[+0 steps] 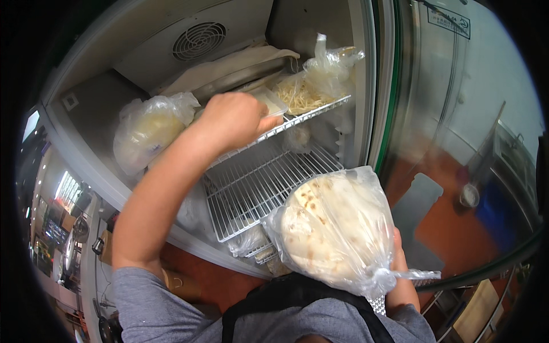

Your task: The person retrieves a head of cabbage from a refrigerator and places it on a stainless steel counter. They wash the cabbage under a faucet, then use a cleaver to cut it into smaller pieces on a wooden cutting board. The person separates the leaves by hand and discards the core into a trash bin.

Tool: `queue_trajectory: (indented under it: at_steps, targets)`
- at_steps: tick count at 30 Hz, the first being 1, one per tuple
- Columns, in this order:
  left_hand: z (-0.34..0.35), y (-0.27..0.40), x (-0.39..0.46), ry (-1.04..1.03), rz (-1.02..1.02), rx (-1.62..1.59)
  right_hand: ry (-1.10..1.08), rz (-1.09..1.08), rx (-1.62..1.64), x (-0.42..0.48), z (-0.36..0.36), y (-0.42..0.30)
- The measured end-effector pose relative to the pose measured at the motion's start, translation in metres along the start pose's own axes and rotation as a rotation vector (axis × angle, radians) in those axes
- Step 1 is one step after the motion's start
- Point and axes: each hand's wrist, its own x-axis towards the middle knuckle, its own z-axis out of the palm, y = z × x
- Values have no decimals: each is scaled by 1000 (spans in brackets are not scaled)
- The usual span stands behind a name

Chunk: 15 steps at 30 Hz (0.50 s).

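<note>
On the upper wire shelf (pixel 315 112), my left hand (pixel 236 118) grips a clear plastic container (pixel 276 104) with pale contents. Its thumb lies along the front of the container, and most of its fingers are hidden. My right hand (pixel 398 242), mostly hidden, supports a knotted clear plastic bag of round flatbreads (pixel 330 223) before my chest. Brown-spotted bread shows through the plastic. Right of the container lies a clear bag of bean sprouts (pixel 300 94), with another tied bag (pixel 332 64) behind it. A bulging plastic bag (pixel 150 128) of yellowish food sits left of my forearm.
A metal pan (pixel 244 77) with a cloth (pixel 227 64) over it stands deep on the upper shelf. The lower wire rack (pixel 266 188) carries a small bag (pixel 298 139) at its back. The refrigerator's glass door (pixel 429 141) stands wide at right. Wrapped goods (pixel 248 240) lie below the rack.
</note>
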Motion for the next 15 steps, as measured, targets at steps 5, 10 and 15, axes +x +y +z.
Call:
queue_trajectory:
  at_steps: [5,10,15]
  targets:
    - [-54,-54,55,110,-150,61,51,-38,-56,-9,3,0]
    - [13,-99,112,-130,-396,382,103,-68,-120,-21,-4,0]
    - [48,-77,140,62,-245,359,150,-146,-208,-23,8,-13]
